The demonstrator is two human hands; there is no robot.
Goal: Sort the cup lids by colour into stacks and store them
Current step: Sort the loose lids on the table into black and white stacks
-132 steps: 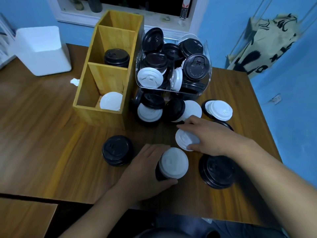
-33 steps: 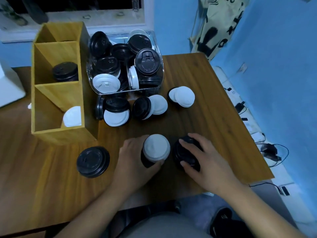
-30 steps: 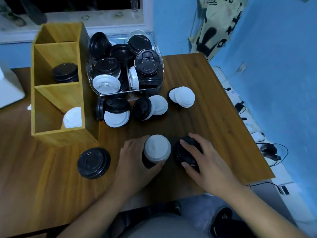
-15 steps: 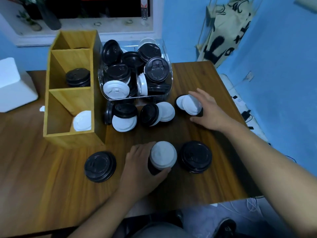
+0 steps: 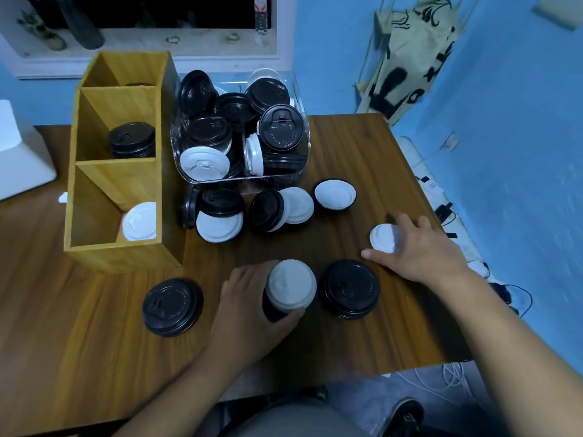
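Single head view, looking steeply down, close over table (image 5: 362, 146) near edge

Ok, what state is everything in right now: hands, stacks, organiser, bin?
Left hand: grips the white-topped stack.
Right hand: holds a white lid.
Middle black stack: on the table, free.
Left black stack: on the table, free.
Organiser: upright; stored black lids in the middle slot, stored white lid in the near slot.
Bin: full of mixed lids.
Loose lids: mixed, overlapping, before the bin.

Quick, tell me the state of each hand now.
Left hand: grips the white-topped lid stack.
Right hand: holds a single white lid.
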